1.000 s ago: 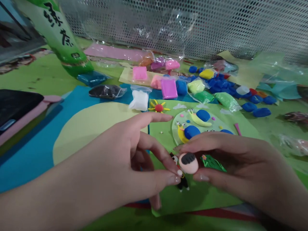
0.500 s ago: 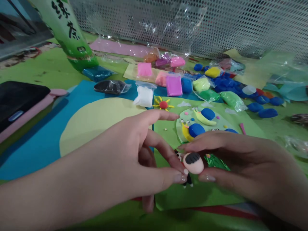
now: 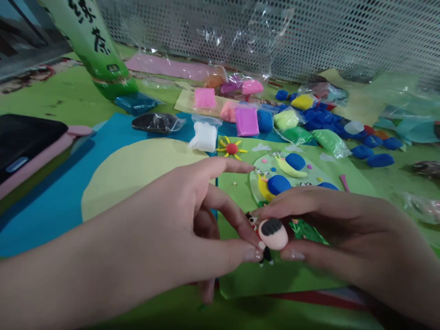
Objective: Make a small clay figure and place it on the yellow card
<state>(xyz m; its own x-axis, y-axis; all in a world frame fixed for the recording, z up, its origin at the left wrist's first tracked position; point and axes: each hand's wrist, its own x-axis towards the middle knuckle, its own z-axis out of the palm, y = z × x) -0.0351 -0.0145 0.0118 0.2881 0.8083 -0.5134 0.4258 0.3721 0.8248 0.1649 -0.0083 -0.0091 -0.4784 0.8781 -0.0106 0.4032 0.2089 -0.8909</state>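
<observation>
Between the thumb and fingers of my right hand (image 3: 337,229) is a small pinkish clay head (image 3: 278,240) with a dark, toothed patch of clay hair. My left hand (image 3: 182,206) pinches a tiny white clay ball (image 3: 261,245) against the head's left side, its index finger stretched out above. Below them lies a green sheet (image 3: 247,279) decorated with clay snails (image 3: 279,184), a red and yellow sun (image 3: 231,148) and green clay grass (image 3: 307,232). A small clay figure with black legs (image 3: 266,256) on the sheet is partly hidden behind the fingers.
A blue sheet with a pale yellow round (image 3: 117,178) lies at left, beside a phone (image 3: 30,142). A green tea bottle (image 3: 106,59) stands behind. Bagged clay, including white (image 3: 204,136) and purple (image 3: 246,121), spreads along the back, with blue lumps (image 3: 380,160) at right.
The whole view has shifted slightly, so everything sits a little further left. Both hands keep their hold, and slightly more of the figure behind the clay head shows.
</observation>
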